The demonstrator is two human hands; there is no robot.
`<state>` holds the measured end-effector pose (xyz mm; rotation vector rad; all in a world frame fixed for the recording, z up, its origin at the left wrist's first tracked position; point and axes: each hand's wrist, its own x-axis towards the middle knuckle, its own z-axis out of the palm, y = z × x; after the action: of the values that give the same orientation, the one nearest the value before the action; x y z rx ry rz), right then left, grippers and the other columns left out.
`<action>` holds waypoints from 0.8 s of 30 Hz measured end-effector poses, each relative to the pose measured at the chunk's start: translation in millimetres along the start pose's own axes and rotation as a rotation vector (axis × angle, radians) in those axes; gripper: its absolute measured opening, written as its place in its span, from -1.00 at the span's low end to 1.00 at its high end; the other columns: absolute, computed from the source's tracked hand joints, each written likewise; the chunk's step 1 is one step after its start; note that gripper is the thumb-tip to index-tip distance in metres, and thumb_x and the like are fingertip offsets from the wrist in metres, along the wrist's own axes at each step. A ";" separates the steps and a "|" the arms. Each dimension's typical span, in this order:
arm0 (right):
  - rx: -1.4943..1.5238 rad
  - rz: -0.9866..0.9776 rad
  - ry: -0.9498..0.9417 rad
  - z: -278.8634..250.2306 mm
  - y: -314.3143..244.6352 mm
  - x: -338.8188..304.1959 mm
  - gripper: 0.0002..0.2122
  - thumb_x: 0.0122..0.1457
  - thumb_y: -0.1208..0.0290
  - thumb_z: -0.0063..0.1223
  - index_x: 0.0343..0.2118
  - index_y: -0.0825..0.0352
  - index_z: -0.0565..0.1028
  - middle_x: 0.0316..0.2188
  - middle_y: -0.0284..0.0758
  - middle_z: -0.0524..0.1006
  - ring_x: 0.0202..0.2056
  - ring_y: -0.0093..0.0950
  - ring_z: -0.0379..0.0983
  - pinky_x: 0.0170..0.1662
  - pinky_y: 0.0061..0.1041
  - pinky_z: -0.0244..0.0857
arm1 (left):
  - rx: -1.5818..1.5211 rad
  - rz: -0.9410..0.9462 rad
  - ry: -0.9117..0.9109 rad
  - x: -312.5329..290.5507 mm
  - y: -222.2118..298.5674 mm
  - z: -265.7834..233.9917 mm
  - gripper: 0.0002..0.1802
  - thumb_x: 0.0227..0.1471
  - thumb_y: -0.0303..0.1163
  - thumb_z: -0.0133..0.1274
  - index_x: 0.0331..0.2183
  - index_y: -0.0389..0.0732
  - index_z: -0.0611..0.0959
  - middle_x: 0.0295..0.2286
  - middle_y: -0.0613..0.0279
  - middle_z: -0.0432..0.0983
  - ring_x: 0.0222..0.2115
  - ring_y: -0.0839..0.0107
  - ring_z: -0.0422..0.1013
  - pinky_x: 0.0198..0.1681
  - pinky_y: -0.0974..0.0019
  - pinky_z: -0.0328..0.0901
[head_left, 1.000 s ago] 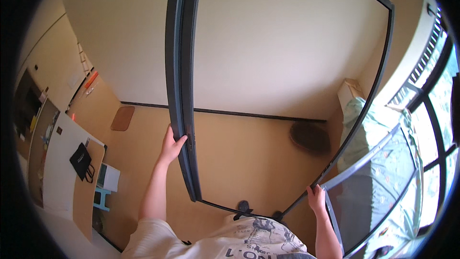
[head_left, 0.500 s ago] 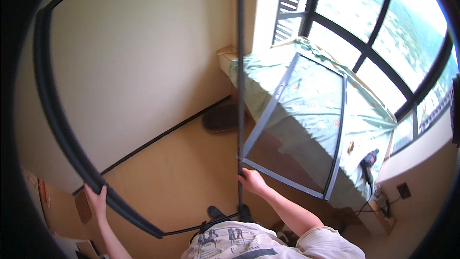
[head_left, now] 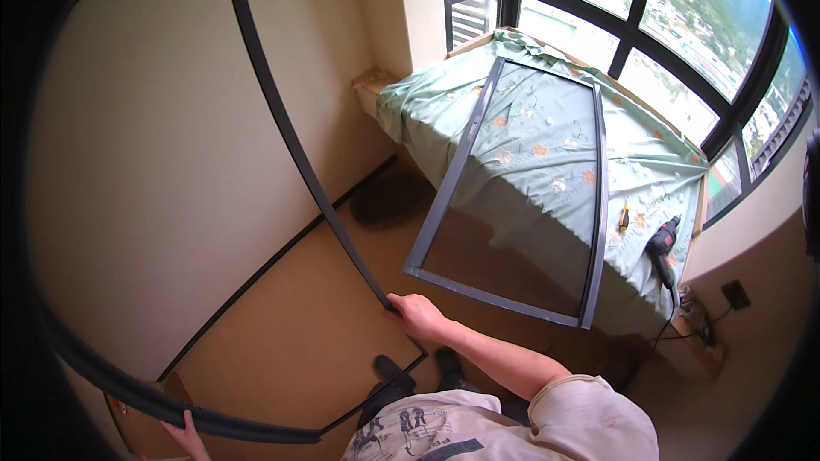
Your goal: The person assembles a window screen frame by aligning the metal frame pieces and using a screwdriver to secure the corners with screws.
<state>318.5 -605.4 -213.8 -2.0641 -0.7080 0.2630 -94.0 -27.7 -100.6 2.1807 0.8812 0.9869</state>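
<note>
At right, a dark-framed rectangular see-through panel (head_left: 517, 205) lies across pale-green floral cloth (head_left: 418, 111), below black-barred glass windows (head_left: 630, 38). On the cloth, right of the panel, lie a yellow-handled screwdriver (head_left: 624, 219) and black-and-red power drill (head_left: 662, 248). A black rectangular frame (head_left: 295, 143) spans the left, its footing unclear.

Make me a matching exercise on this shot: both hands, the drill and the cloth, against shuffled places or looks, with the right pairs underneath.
Things
1. Left hand
2. Right hand
3. Drill
4. Cloth

Places or looks
A. Pale green, with flowers
B. On the thin bar
C. Dark and corded
D. On the thick bar

Right pairs: 1-D; 2-B; 3-C; 4-A
</note>
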 end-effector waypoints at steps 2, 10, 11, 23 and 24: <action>-0.024 -0.005 -0.008 2.3 -6.1 6.5 -0.76 0.19 0.24 0.07 -0.30 0.36 0.46 -0.51 -0.06 0.54 -0.39 -0.01 0.50 -0.33 -0.07 0.36 | -0.012 -0.014 0.003 -0.1 -21.9 -0.1 -0.21 0.11 -0.50 0.15 0.26 -0.36 0.13 0.15 -0.04 0.23 0.07 0.21 0.30 0.15 0.26 0.22; -0.083 0.051 -0.015 40.6 -33.7 59.3 -0.74 0.19 0.22 0.06 -0.26 0.36 0.47 -0.49 -0.04 0.55 -0.38 -0.01 0.50 -0.33 -0.09 0.36 | -0.073 -0.069 -0.012 44.4 -72.0 26.6 -0.20 0.10 -0.50 0.17 0.26 -0.37 0.13 0.14 -0.06 0.24 0.06 0.19 0.31 0.15 0.25 0.23; -0.100 0.060 -0.012 47.1 -34.8 65.8 -0.74 0.19 0.22 0.06 -0.26 0.36 0.47 -0.49 -0.04 0.55 -0.38 -0.01 0.50 -0.33 -0.09 0.36 | -0.093 -0.035 -0.018 54.2 -93.2 37.2 -0.21 0.10 -0.51 0.16 0.26 -0.36 0.13 0.14 -0.07 0.24 0.06 0.19 0.31 0.15 0.25 0.23; -0.170 0.302 0.097 111.2 -48.0 103.5 -0.74 0.16 0.22 0.10 -0.31 0.36 0.51 -0.50 -0.06 0.56 -0.41 -0.03 0.50 -0.34 -0.13 0.37 | -0.333 -0.021 -0.268 134.8 -38.4 128.0 -0.35 0.08 -0.50 0.18 0.15 -0.46 0.30 0.12 -0.18 0.27 0.05 0.10 0.31 0.16 0.12 0.23; -0.172 0.325 0.088 109.0 -51.4 105.9 -0.75 0.15 0.23 0.10 -0.32 0.36 0.50 -0.50 -0.06 0.55 -0.41 -0.03 0.50 -0.34 -0.12 0.37 | -0.365 -0.051 -0.260 138.1 -42.2 135.8 -0.37 0.09 -0.52 0.15 0.14 -0.46 0.31 0.12 -0.16 0.28 0.05 0.11 0.32 0.16 0.12 0.22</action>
<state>337.0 -446.4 -224.3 -2.3381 -0.3490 0.2997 70.7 71.1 -149.5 1.9094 0.5805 0.7494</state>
